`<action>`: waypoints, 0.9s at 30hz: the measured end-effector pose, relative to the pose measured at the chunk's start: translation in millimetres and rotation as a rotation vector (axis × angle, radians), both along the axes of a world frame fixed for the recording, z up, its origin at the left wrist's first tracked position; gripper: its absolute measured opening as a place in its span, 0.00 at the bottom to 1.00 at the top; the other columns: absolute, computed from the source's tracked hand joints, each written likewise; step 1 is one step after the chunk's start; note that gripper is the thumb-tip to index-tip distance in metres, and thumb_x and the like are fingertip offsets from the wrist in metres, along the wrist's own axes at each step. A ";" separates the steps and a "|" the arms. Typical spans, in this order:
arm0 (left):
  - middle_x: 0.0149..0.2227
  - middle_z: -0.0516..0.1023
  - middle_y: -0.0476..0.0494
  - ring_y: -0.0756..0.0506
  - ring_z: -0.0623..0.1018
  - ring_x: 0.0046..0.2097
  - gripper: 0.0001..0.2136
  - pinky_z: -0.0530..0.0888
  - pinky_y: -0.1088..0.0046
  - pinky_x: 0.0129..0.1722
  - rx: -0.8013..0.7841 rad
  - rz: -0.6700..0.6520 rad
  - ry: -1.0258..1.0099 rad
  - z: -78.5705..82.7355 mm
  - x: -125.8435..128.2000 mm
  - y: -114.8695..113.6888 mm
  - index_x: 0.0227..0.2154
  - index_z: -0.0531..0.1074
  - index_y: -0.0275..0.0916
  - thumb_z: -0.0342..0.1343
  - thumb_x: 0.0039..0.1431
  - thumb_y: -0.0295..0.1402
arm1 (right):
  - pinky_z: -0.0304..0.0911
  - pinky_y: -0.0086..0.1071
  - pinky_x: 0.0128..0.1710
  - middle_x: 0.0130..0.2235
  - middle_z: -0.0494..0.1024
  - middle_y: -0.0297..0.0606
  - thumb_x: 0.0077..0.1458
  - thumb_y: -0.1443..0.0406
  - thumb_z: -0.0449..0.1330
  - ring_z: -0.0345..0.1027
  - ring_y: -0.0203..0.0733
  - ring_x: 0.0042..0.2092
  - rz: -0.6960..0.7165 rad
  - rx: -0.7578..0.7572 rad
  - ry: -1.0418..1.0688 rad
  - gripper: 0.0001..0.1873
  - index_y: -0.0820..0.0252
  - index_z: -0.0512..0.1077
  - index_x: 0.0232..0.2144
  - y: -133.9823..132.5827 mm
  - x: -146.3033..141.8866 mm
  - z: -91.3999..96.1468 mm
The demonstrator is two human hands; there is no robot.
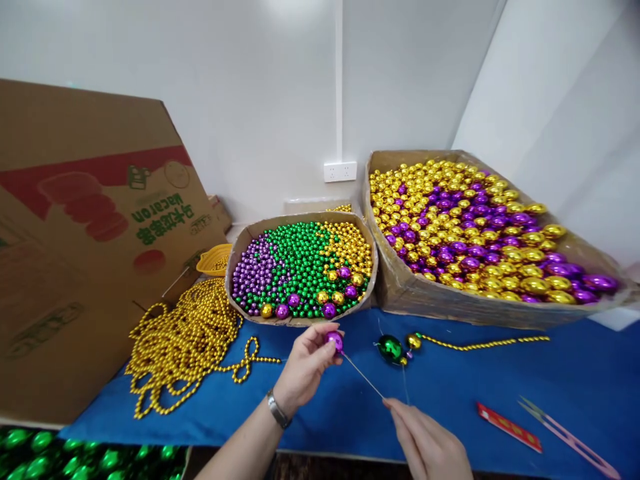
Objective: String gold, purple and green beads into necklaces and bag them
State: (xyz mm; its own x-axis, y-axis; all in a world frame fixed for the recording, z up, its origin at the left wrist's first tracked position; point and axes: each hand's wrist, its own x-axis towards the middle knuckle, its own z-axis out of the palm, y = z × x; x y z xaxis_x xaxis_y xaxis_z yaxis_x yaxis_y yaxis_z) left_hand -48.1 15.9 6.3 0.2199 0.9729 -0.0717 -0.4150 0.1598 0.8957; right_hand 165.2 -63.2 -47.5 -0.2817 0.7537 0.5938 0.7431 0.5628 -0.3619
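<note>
My left hand (313,363), wearing a watch on its wrist, pinches a shiny purple bead (335,341) just in front of the middle box. From the bead a thin straight needle (364,375) slants down to my right hand (427,437), whose fingers are closed on its other end. The needle's tip meets the bead; how deep it goes is hidden. Beyond my right hand lie a large green bead (390,348), a gold bead (413,341) and a few small beads, with fine thread around them. A strand of small gold beads (480,347) stretches right from there.
A carton (300,320) holds small purple, green and gold beads. Right of it, a larger box (425,293) is heaped with gold and purple beads. Gold bead strands (185,340) pile up left, beside a tall carton (90,267). Tweezers (570,437) and a red packet (510,427) lie right.
</note>
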 end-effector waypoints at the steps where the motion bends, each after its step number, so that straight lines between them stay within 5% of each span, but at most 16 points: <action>1: 0.42 0.74 0.42 0.49 0.73 0.37 0.16 0.72 0.73 0.35 0.038 0.001 0.052 -1.1 2.3 -2.1 0.42 0.72 0.39 0.63 0.49 0.32 | 0.71 0.26 0.34 0.36 0.80 0.38 0.61 0.66 0.47 0.76 0.38 0.34 -0.008 0.003 -0.001 0.16 0.60 0.72 0.43 0.7 -1.5 -0.4; 4: 0.43 0.74 0.41 0.47 0.73 0.39 0.18 0.72 0.71 0.38 0.106 0.018 0.150 -4.0 9.8 -8.2 0.42 0.71 0.39 0.65 0.46 0.31 | 0.72 0.26 0.35 0.36 0.81 0.39 0.61 0.66 0.46 0.76 0.38 0.35 -0.014 -0.025 0.032 0.16 0.59 0.72 0.42 2.3 -5.9 -0.5; 8: 0.43 0.72 0.41 0.47 0.75 0.36 0.20 0.73 0.69 0.35 0.016 -0.023 0.011 -5.9 15.1 -11.3 0.43 0.68 0.40 0.65 0.46 0.32 | 0.71 0.24 0.37 0.37 0.80 0.39 0.62 0.65 0.45 0.76 0.38 0.38 0.033 -0.118 0.112 0.16 0.59 0.72 0.41 2.9 -7.7 0.2; 27: 0.39 0.74 0.43 0.49 0.73 0.35 0.18 0.72 0.74 0.34 0.025 -0.040 0.072 -9.0 13.5 -14.5 0.38 0.70 0.37 0.67 0.42 0.29 | 0.72 0.25 0.36 0.37 0.80 0.38 0.62 0.66 0.45 0.76 0.37 0.36 0.041 0.006 0.030 0.15 0.60 0.72 0.42 3.7 -5.3 -7.5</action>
